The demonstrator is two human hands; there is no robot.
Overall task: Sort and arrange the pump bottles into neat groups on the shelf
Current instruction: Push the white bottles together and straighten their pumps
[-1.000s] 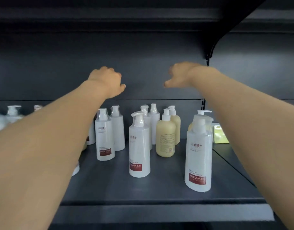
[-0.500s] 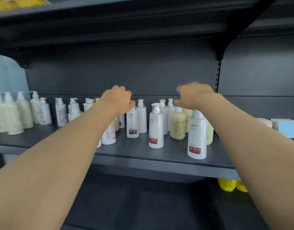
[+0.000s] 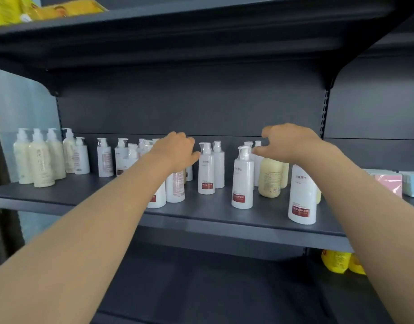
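Over a dark shelf (image 3: 213, 215) crowded with pump bottles, the left hand (image 3: 175, 153) hovered with fingers loosely curled, its thumb just beside the pump of a white bottle (image 3: 206, 170). The right hand (image 3: 287, 143) hung near the pump of a second white bottle (image 3: 243, 181), holding nothing. Cream bottles (image 3: 41, 160) stood grouped at the far left, a yellow bottle (image 3: 270, 177) below the right hand, and pink packs (image 3: 388, 181) farther right.

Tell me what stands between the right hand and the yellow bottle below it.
Nothing visible does. The right hand hovers directly above the yellow bottle. The white bottles stand to its left and front-right, not in between.
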